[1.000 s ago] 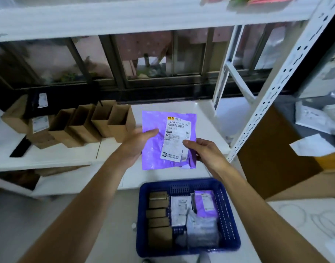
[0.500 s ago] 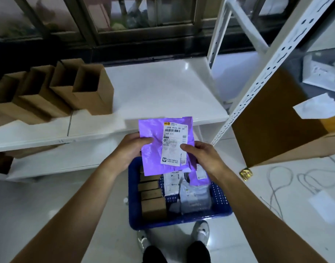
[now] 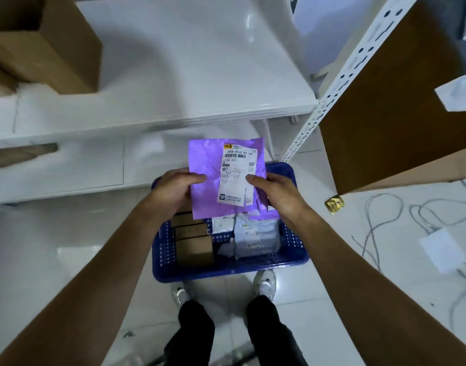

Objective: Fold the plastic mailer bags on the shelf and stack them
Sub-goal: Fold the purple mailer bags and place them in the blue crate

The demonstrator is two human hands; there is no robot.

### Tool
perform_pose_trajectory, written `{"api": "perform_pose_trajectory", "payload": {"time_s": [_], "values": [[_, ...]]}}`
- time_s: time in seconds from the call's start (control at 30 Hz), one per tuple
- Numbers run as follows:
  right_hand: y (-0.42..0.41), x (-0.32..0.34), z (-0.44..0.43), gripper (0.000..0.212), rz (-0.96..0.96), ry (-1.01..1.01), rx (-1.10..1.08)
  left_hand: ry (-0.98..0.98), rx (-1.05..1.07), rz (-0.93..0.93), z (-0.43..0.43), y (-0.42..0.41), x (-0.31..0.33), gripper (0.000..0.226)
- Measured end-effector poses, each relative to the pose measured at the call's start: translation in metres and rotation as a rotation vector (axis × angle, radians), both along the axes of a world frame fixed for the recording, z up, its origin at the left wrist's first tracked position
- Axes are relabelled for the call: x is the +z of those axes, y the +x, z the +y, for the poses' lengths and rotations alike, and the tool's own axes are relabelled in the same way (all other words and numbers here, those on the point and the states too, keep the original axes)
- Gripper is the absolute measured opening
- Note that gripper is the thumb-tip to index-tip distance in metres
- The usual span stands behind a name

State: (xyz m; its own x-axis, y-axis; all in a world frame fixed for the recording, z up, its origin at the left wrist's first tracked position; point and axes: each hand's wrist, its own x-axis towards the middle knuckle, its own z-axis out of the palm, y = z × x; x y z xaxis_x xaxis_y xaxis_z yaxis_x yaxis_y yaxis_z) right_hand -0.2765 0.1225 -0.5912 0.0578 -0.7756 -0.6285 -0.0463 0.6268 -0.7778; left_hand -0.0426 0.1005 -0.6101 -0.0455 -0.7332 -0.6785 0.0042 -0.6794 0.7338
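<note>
- My left hand (image 3: 173,190) and right hand (image 3: 277,194) pinch the purple mailer bag (image 3: 208,180) by its side edges.
- I hold the bag, label up, above the blue basket (image 3: 226,269), below the white shelf (image 3: 187,75).

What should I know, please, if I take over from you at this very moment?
Left hand grips the purple mailer bag at its left edge; right hand pinches the right edge by the label.
Bag held over the blue basket on the floor, before the white shelf.
Done: no folded stack visible on the shelf.
Left: fold this bag, stack it, then likely the other mailers in the basket.
</note>
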Motion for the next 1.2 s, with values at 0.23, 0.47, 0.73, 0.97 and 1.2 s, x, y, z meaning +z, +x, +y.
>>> {"api": "perform_pose_trajectory", "payload": {"time_s": [0.23,0.47,0.73,0.97,1.2], "values": [[-0.026,-0.079,0.016,0.021,0.041,0.131,-0.007,0.051,0.034,0.015,0.007,-0.027,-0.086,0.016],[-0.049,-0.171,0.021,0.023,0.093,0.157,-0.056,0.017,-0.047,-0.031,-0.002,-0.051,-0.171,0.021],[-0.069,-0.280,-0.001,0.018,0.134,0.093,-0.070,0.001,-0.109,-0.063,-0.020,-0.072,-0.281,0.022],[-0.074,-0.366,-0.005,0.019,0.092,0.101,-0.117,-0.011,-0.130,-0.061,-0.031,-0.082,-0.365,0.017],[-0.079,-0.445,-0.015,0.020,0.054,0.047,-0.163,-0.092,-0.207,-0.130,-0.044,-0.084,-0.436,0.012]]}}
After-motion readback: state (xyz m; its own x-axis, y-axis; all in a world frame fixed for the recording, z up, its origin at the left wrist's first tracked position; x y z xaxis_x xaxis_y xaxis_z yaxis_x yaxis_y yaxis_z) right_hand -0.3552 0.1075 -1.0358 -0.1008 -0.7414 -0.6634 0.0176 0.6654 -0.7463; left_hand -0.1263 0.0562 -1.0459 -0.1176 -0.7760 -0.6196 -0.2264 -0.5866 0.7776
